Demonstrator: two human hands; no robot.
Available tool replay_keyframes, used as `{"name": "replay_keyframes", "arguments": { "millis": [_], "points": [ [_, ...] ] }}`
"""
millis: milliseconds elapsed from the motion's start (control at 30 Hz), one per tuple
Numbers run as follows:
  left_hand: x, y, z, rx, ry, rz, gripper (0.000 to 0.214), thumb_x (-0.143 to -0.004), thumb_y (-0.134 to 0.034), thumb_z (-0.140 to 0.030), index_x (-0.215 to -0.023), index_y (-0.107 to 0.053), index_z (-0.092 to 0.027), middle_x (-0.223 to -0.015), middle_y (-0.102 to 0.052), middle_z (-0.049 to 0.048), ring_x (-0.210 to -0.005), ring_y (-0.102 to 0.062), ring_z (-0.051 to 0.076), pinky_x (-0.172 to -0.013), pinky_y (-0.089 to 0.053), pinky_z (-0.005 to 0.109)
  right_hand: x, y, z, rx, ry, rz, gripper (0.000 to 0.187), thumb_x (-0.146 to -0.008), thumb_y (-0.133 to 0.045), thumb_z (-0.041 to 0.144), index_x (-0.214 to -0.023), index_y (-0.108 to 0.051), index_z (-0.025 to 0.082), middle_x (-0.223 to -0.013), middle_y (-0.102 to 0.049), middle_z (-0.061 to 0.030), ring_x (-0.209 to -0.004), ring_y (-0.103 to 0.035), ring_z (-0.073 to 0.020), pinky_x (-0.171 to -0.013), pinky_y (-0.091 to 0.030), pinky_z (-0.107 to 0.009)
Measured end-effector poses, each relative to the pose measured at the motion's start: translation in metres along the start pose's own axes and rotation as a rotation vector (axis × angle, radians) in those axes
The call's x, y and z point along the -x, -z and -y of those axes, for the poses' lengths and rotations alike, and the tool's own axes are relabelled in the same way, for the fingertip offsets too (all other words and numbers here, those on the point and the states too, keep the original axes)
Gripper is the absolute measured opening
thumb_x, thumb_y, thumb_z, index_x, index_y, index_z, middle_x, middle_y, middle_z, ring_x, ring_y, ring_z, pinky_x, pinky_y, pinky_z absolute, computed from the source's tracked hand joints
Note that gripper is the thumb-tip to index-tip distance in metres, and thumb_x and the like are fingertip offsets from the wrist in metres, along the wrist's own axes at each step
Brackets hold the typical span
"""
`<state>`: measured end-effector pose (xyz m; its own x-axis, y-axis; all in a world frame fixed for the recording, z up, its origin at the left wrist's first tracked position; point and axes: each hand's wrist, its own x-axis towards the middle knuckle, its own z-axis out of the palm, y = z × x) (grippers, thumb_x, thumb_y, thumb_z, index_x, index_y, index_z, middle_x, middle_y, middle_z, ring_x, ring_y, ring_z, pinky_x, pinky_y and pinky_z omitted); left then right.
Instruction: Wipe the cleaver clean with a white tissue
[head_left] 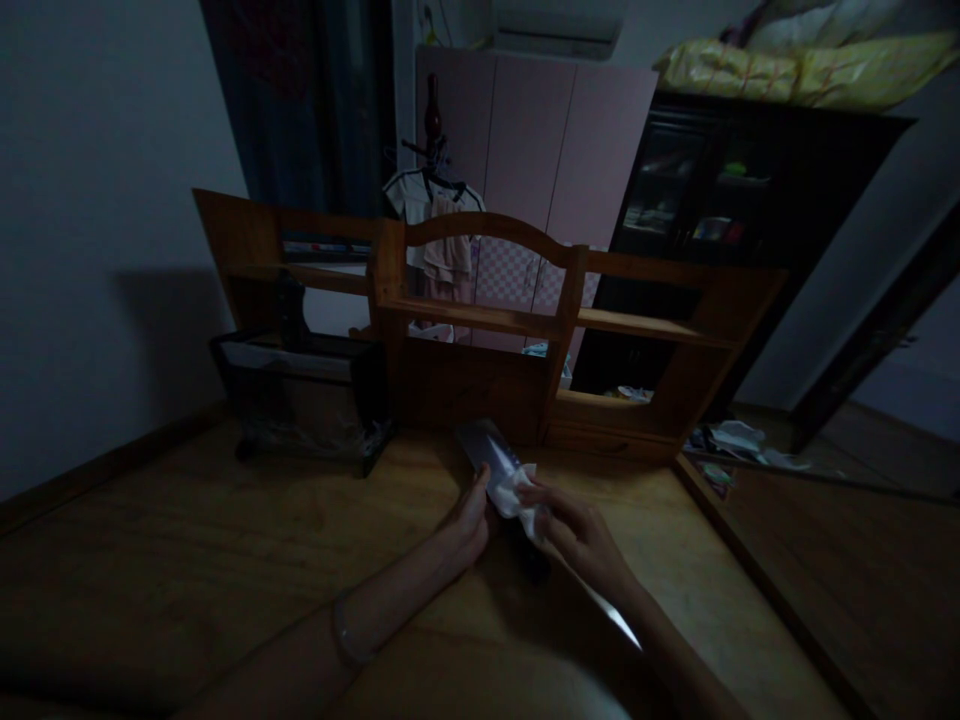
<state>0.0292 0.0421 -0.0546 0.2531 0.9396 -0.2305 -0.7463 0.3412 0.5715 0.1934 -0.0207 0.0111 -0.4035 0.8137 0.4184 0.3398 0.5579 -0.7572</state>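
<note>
The room is dim. A long flat shiny object, like a phone or blade (484, 448), lies slanted over the wooden desk (225, 540). My left hand (466, 525) pinches its near left edge with closed fingers. My right hand (577, 530) grips a crumpled white tissue (516, 488) and presses it against the object's surface. A bracelet sits on my left wrist (346, 632). A pale strip (611, 612) shows under my right forearm; what it is I cannot tell.
A wooden shelf unit (480, 320) stands at the desk's back edge. A dark wire basket (300, 400) sits left of it. Behind are pink wardrobe doors (555, 150), hanging clothes (439, 230), a black glass cabinet (705, 200) and litter on the floor (739, 440).
</note>
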Motion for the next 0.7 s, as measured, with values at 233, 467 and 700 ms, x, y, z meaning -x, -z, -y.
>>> {"name": "replay_keyframes", "arguments": {
  "millis": [233, 467, 700],
  "points": [
    [0.007, -0.005, -0.006, -0.007, 0.177, -0.038, 0.055, -0.086, -0.041, -0.057, -0.097, -0.061, -0.007, -0.078, -0.069, 0.013, -0.063, -0.065, 0.02, -0.063, -0.052, 0.032, 0.003, -0.023, -0.01, 0.103, 0.056, 0.224, 0.043, -0.086, -0.052, 0.02, -0.128, -0.052, 0.026, -0.144, -0.037, -0.0043, -0.134, -0.032, -0.0227, -0.11, -0.028, -0.044],
    [0.009, -0.011, -0.008, 0.055, 0.208, -0.041, 0.058, -0.087, -0.037, -0.059, -0.1, -0.059, -0.006, -0.074, -0.067, 0.0124, -0.057, -0.063, 0.017, -0.055, -0.049, 0.027, -0.001, -0.02, -0.008, 0.114, 0.027, 0.24, 0.045, -0.082, -0.054, 0.013, -0.125, -0.054, 0.027, -0.137, -0.046, -0.0036, -0.127, -0.041, -0.0227, -0.105, -0.036, -0.04],
    [0.011, -0.014, -0.008, 0.005, 0.154, -0.071, 0.062, -0.086, -0.036, -0.06, -0.11, -0.057, -0.006, -0.081, -0.069, 0.0147, -0.06, -0.063, 0.019, -0.056, -0.048, 0.028, 0.001, -0.015, -0.007, 0.067, -0.012, 0.189, 0.031, -0.085, -0.057, 0.024, -0.116, -0.062, 0.027, -0.125, -0.058, -0.0044, -0.114, -0.055, -0.0244, -0.096, -0.046, -0.037]
  ]
}}
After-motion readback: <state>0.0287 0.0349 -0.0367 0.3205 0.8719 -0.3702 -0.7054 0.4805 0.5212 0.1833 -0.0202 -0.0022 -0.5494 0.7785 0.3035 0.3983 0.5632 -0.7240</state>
